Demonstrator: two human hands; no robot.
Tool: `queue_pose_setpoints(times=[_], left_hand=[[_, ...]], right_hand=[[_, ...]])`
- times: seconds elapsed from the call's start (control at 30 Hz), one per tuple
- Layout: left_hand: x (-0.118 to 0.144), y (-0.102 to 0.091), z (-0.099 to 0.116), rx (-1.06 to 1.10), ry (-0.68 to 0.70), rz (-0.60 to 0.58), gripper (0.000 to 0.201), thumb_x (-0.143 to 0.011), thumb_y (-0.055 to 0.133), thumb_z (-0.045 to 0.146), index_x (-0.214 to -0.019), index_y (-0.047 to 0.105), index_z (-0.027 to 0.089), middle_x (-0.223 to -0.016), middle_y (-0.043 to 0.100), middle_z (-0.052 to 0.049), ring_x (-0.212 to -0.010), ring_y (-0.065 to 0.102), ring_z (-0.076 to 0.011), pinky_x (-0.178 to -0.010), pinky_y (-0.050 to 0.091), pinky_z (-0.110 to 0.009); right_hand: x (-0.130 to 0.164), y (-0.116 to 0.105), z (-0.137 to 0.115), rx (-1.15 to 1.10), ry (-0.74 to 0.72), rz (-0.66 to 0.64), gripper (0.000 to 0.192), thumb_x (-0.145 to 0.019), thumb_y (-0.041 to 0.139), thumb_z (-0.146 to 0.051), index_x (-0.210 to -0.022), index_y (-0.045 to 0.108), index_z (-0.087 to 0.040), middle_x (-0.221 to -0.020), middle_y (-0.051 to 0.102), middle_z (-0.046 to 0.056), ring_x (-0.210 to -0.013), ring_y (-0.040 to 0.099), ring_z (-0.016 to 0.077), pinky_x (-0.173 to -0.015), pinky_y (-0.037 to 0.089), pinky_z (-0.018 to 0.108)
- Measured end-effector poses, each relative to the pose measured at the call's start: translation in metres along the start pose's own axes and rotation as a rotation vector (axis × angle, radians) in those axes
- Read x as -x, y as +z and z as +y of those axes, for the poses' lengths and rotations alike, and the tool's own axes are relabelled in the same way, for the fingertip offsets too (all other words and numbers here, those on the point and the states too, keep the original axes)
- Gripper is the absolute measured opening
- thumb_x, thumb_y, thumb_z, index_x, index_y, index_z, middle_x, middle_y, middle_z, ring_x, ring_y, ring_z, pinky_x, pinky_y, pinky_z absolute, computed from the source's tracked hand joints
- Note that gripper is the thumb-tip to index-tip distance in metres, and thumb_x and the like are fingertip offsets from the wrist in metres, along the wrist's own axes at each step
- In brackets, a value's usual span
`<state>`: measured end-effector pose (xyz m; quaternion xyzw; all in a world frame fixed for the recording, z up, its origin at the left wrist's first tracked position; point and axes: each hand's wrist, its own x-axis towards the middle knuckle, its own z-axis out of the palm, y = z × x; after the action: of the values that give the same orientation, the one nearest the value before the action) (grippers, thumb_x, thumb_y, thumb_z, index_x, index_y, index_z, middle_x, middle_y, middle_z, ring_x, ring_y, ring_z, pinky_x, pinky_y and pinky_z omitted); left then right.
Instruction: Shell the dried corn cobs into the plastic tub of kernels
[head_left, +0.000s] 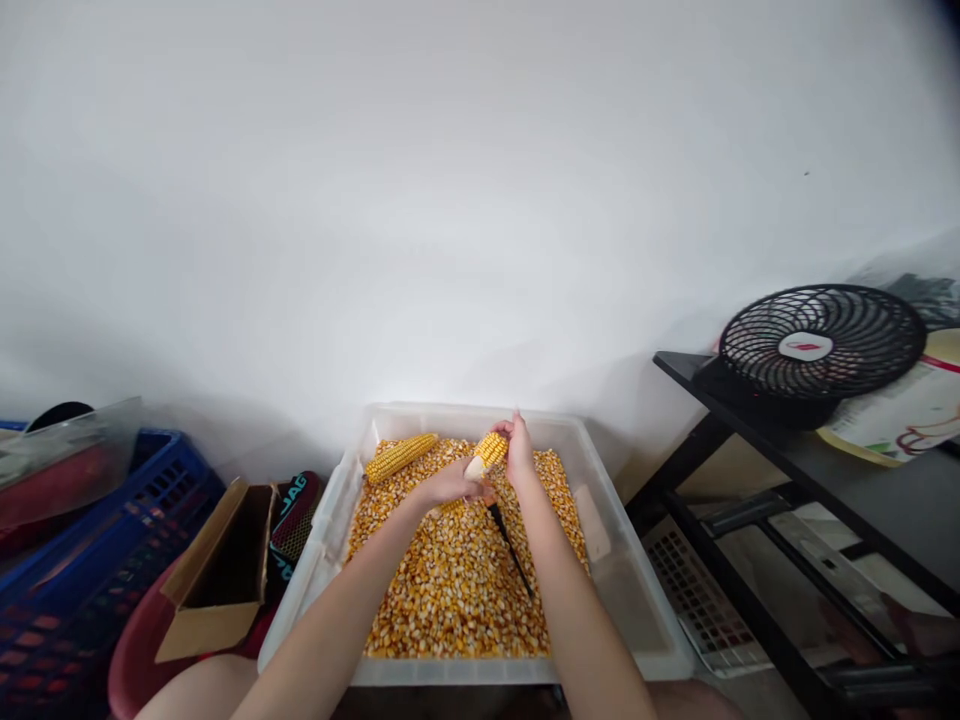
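Corn cob [491, 451]: above loose kernels [450, 590] in plastic tub [596, 445]; one end bare, shelling apparently partway.
Left hand [448, 483]: clamped on bare end.
Right hand [519, 452]: curled round kernelled end.
Next move: likely needs firm left grip.

L hand [448, 482] hides part of corn cob's [493, 449] lower end; some R hand [519, 452] fingers hidden behind cob. Black tool's [512, 550] upper end lost nr L hand, exact type unclear. Blue plastic crate [154, 535] cut off at L edge, red basin [133, 640] at btm. Blk shelf unit [795, 470] cut off R. Wall [480, 200] speck [806, 173] too small to ID.
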<state>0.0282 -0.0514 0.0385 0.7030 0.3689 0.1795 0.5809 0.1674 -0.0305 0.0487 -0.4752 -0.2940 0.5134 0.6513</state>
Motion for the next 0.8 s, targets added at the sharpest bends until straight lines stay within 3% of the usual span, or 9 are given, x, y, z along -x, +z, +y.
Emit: queue_pose_setpoints(times=[0.13, 0.27, 0.33, 0.4, 0.57, 0.7, 0.8], left_hand=[[-0.005, 0.004, -0.009, -0.37, 0.017, 0.285, 0.035, -0.063, 0.067, 0.031, -0.096, 0.061, 0.016, -0.091, 0.066, -0.007, -0.084, 0.06, -0.0204, -0.072, 0.044, -0.027], [-0.008, 0.014, -0.008, -0.624, -0.151, 0.415, 0.027, -0.071, 0.059, 0.037, -0.088, 0.063, 0.017, -0.085, 0.067, -0.012, -0.084, 0.062, -0.0243, -0.073, 0.043, -0.029], [-0.008, 0.018, -0.004, -0.677, -0.165, 0.448, 0.022, -0.072, 0.056, 0.034, -0.082, 0.063, 0.016, -0.079, 0.066, -0.012, -0.079, 0.063, -0.0244, -0.069, 0.043, -0.029], [-0.008, 0.021, -0.001, -0.594, -0.106, 0.411, 0.013, -0.07, 0.055, 0.027, -0.073, 0.062, 0.016, -0.071, 0.065, -0.009, -0.069, 0.062, -0.021, -0.063, 0.042, -0.027], [-0.007, 0.031, 0.004, -0.043, -0.111, 0.174, 0.001, -0.062, 0.053, 0.015, -0.063, 0.052, 0.015, -0.051, 0.051, 0.001, -0.039, 0.043, -0.0096, -0.041, 0.036, -0.022], [-0.005, 0.026, 0.007, 0.094, -0.12, 0.089, 0.006, -0.059, 0.055, 0.016, -0.063, 0.052, 0.014, -0.05, 0.049, 0.002, -0.037, 0.039, -0.0081, -0.037, 0.034, -0.022], [-0.003, 0.015, 0.007, 0.075, -0.106, 0.068, 0.014, -0.062, 0.058, 0.023, -0.071, 0.057, 0.011, -0.054, 0.053, 0.001, -0.041, 0.042, -0.0095, -0.04, 0.036, -0.022]], right_hand=[[0.005, 0.006, 0.003, -0.143, 0.13, 0.067, 0.048, -0.084, 0.028, -0.05, -0.048, 0.04, -0.021, -0.038, 0.045, -0.001, -0.036, 0.047, 0.0141, -0.046, 0.042, 0.028], [0.008, 0.012, 0.01, -0.232, 0.128, 0.225, 0.044, -0.084, 0.025, -0.047, -0.049, 0.036, -0.023, -0.036, 0.043, -0.002, -0.034, 0.046, 0.0145, -0.044, 0.041, 0.029], [0.008, 0.012, 0.012, -0.218, 0.07, 0.252, 0.043, -0.084, 0.024, -0.047, -0.05, 0.035, -0.023, -0.036, 0.04, -0.003, -0.033, 0.045, 0.0141, -0.043, 0.041, 0.029], [0.008, 0.01, 0.011, -0.162, -0.033, 0.248, 0.043, -0.084, 0.025, -0.049, -0.05, 0.033, -0.023, -0.036, 0.037, -0.005, -0.033, 0.044, 0.0135, -0.044, 0.04, 0.029], [0.004, 0.004, 0.007, 0.046, -0.327, 0.241, 0.047, -0.083, 0.033, -0.049, -0.046, 0.041, -0.021, -0.04, 0.044, -0.002, -0.041, 0.045, 0.0119, -0.048, 0.036, 0.026], [0.0, 0.0, 0.005, -0.008, -0.247, 0.121, 0.048, -0.082, 0.033, -0.051, -0.05, 0.05, -0.019, -0.047, 0.051, -0.001, -0.046, 0.048, 0.0115, -0.052, 0.038, 0.025], [-0.003, -0.004, 0.006, 0.024, -0.202, 0.122, 0.047, -0.08, 0.035, -0.052, -0.053, 0.053, -0.018, -0.052, 0.056, 0.0, -0.051, 0.052, 0.0121, -0.055, 0.04, 0.025]])
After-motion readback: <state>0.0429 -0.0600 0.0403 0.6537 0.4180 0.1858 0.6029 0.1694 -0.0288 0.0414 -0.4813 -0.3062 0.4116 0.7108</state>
